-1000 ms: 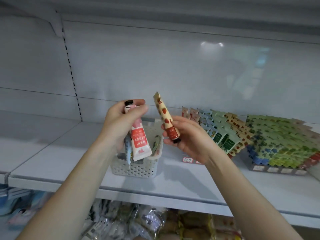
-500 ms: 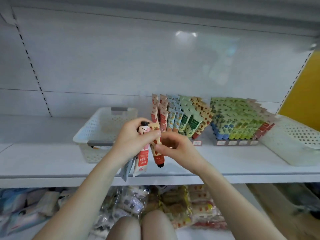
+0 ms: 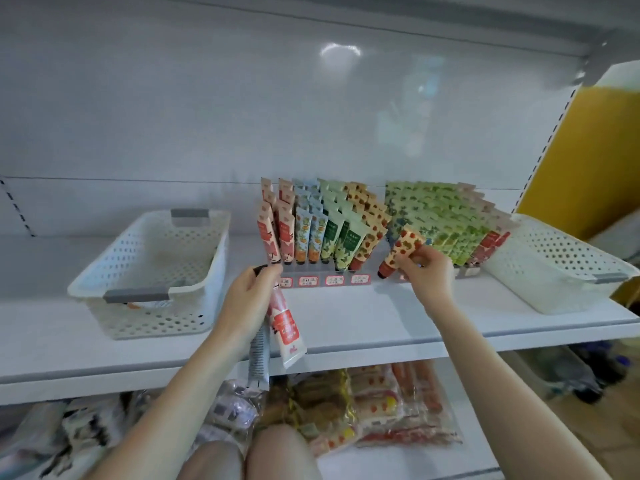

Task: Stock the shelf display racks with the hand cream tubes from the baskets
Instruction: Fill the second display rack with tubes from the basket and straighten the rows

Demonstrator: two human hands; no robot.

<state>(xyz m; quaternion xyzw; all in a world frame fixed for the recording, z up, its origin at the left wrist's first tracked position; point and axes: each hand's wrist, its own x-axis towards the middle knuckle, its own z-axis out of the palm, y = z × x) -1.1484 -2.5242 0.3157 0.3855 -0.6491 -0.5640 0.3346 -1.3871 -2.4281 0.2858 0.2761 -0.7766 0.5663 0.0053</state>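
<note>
My right hand pinches a strawberry-print hand cream tube, cap down, just right of the left display rack and in front of the right rack. My left hand grips two tubes that hang cap up: a pink and red tube and a grey tube. It hovers before the left rack's front edge. Both racks hold several upright tubes in coloured rows.
A white perforated basket stands on the shelf to the left, and a second white basket to the right. Packaged goods lie on the lower shelf. My knees show at the bottom.
My hands have parted. The right one carried the strawberry tube right and forward to the racks. The left hand keeps its two tubes. The view has moved closer to the shelf.
</note>
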